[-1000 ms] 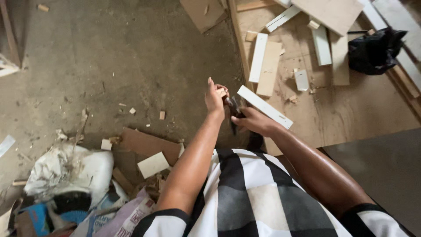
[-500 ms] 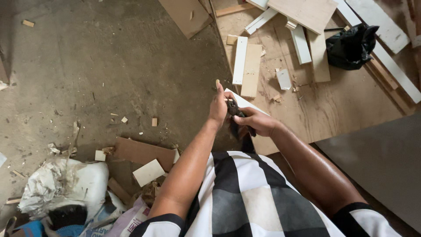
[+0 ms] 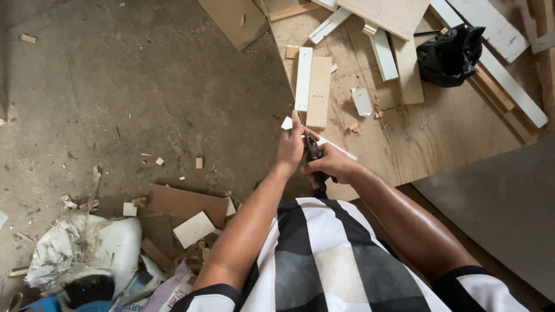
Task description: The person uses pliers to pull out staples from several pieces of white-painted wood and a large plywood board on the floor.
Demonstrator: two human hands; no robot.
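Both hands meet over the near edge of the plywood sheet (image 3: 439, 144). Left hand (image 3: 291, 147) is closed, fingers up, pinching a small white piece (image 3: 287, 122). Right hand (image 3: 330, 164) is wrapped tight around a dark tool (image 3: 314, 155); its exact kind is unclear. Concrete floor (image 3: 115, 86) fills the left side, dusty, littered with chips. Plywood carries white strips (image 3: 303, 78) and bare boards (image 3: 319, 91) near its far edge, plus a black plastic bag (image 3: 448, 49) toward the far right corner. Grey panel (image 3: 497, 202) lies lower right. White crumpled sack (image 3: 81, 248) sits bottom left, beside brown cardboard (image 3: 185, 203) and a pale square offcut (image 3: 193, 229).
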